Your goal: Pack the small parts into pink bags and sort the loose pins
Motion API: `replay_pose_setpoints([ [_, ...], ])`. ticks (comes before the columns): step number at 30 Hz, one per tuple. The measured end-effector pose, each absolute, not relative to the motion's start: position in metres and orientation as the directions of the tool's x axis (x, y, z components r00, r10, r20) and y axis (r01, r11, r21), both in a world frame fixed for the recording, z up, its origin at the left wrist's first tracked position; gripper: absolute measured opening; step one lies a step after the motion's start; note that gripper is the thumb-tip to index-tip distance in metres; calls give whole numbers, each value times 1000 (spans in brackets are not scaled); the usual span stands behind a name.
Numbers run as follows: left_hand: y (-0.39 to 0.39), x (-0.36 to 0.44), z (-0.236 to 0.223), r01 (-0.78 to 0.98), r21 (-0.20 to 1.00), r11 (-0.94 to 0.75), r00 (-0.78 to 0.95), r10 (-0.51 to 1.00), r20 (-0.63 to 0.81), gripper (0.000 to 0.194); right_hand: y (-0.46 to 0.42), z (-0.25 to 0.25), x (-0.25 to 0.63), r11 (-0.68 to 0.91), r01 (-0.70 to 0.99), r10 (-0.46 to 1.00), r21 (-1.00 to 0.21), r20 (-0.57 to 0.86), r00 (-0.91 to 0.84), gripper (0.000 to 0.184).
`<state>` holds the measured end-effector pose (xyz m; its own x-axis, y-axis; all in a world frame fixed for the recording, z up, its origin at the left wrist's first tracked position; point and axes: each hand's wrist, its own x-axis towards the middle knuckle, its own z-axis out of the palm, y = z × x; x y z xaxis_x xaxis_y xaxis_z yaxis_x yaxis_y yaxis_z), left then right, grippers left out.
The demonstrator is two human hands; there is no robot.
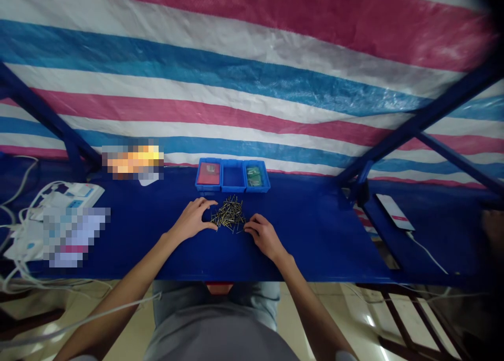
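Observation:
A loose heap of thin brass-coloured and dark screws (229,213) lies on the blue tabletop (307,229), between my hands. My left hand (192,217) is open at the heap's left side, thumb and fingers apart in a curve around that edge. At the lower right edge of the heap, my right hand (264,236) has its fingers curled in and the tips close together. Whatever is between those tips is too small to make out. Just behind the heap are three joined blue bins: the left bin holds a red card (208,173), the right one a green packet (254,176).
A power strip (88,194) with tangled white cables sits at the left, beside a blurred-out item. Blue frame bars (394,127) slope up at both sides before a striped sheet (252,103). A white phone (395,212) on a cable lies at right.

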<state>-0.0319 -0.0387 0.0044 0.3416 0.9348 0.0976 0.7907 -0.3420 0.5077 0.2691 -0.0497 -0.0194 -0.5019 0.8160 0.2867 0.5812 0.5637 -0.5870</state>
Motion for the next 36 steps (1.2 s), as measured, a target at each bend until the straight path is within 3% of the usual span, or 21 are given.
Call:
replay_pose_setpoints([
  [8, -21, -27, -4, 754, 566, -334, 345, 934, 91, 62, -42, -18, 260, 564, 621, 818, -544, 263, -512, 14],
  [14, -33, -45, 1, 696, 625, -353, 359, 925, 122, 67, -38, -11, 260, 579, 601, 805, -551, 271, -527, 16],
  [17, -55, -51, 1, 782, 538, -315, 277, 949, 152, 73, -44, -6, 266, 571, 584, 807, -577, 263, -529, 16],
  [22, -92, -22, -16, 874, 349, -338, 297, 940, 166, 108, -54, -4, 265, 543, 545, 811, -640, 231, -537, 16],
  [28, -90, 17, -23, 906, 240, -350, 306, 931, 200, 89, -50, -5, 253, 523, 475, 812, -708, 244, -531, 16],
  [36, -76, 33, -23, 912, 244, -330, 276, 933, 230, 82, -38, -6, 254, 495, 394, 819, -774, 264, -510, 13],
])
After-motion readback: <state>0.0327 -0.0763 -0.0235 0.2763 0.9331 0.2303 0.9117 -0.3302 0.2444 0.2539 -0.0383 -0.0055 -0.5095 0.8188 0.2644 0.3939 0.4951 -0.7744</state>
